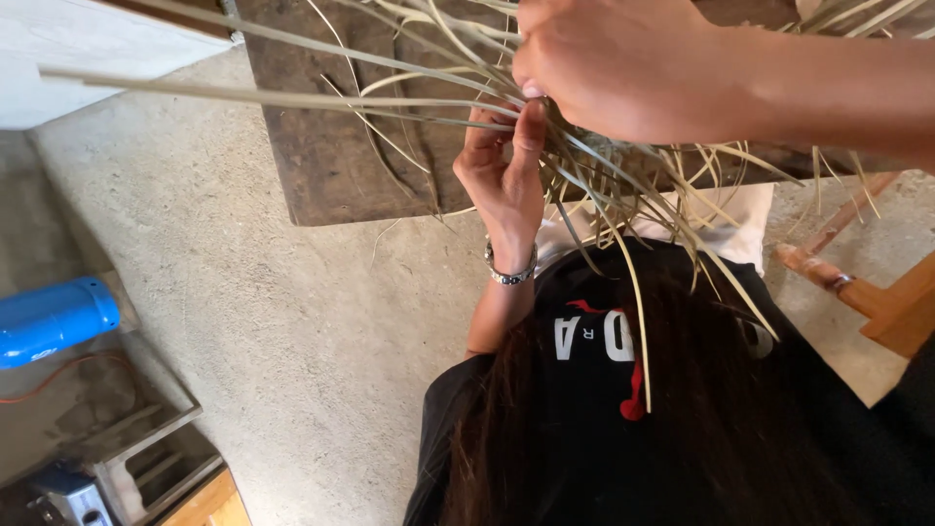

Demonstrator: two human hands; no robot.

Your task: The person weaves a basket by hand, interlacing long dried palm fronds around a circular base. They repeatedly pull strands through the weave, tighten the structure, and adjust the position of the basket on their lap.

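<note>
Strands (pixel 604 185) pinched tight in my left hand (pixel 502 180) and clenched right hand (pixel 614 63) could snap or slip, I reckon.

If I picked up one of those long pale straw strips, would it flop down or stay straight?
Probably a bit of both. The long strips stick out nearly straight over the wooden board, so they seem springy. The thinner ends droop and curve below the hands, so they likely bend easily. They look thin and dry, so probably very light.
</note>
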